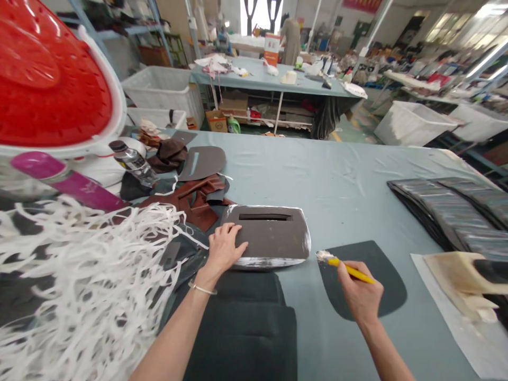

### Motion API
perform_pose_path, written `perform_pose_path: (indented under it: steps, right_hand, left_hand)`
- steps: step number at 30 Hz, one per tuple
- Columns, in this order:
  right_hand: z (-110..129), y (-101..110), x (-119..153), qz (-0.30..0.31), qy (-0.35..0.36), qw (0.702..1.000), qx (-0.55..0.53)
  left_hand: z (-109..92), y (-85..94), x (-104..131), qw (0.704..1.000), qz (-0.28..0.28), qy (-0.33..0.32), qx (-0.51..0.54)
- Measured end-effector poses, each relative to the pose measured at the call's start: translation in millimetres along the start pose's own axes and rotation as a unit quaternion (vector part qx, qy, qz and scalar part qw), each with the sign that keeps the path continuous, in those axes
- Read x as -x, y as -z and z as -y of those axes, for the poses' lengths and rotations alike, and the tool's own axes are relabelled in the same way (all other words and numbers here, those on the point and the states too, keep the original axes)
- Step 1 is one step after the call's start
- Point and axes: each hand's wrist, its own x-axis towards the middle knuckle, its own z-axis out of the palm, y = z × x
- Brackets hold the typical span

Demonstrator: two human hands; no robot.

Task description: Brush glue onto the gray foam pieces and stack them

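My left hand (225,246) lies with spread fingers on the left end of a dark grey-brown panel (273,238). The panel has a long slot near its far edge and whitish, shiny smears along its rim. In my right hand (361,293) is a yellow-handled brush (353,271), fingers closed round the handle. Its white-coated bristles touch or hover just over the left corner of a dark green, rounded leather-like piece (373,286). Nearer to me, left of that piece, lie flat dark green sheets (254,338).
White strips (99,286) are heaped at left, near a purple spray can (67,182), a bottle (133,161) and brown scraps (198,198). A red fan-like object (51,79) looms above. At right are stacked dark panels (448,211) and a cream glue-stained container (456,275) on paper.
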Motion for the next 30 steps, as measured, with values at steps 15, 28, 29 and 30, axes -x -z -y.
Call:
perform_pose_path:
  steps: [15, 28, 29, 30]
  right_hand:
    - [69.1, -124.6, -39.8, 0.006, -0.006, 0.998, -0.063]
    - [102.5, -164.9, -49.0, 0.091, 0.059, 0.991, -0.083]
    - [83.8, -150.0, -57.0, 0.062, 0.042, 0.996, -0.057]
    - [66.2, -134.5, -64.2, 0.032, 0.026, 0.999, -0.034]
  left_hand:
    - [-21.4, -9.1, 9.8, 0.996, -0.074, 0.043, -0.018]
    - [-30.0, -4.6, 9.5, 0.996, -0.067, 0.036, -0.047]
    - [-30.7, -4.5, 8.7, 0.996, -0.066, 0.045, -0.047]
    - [-32.2, -4.4, 7.6, 0.995, -0.064, 0.055, -0.048]
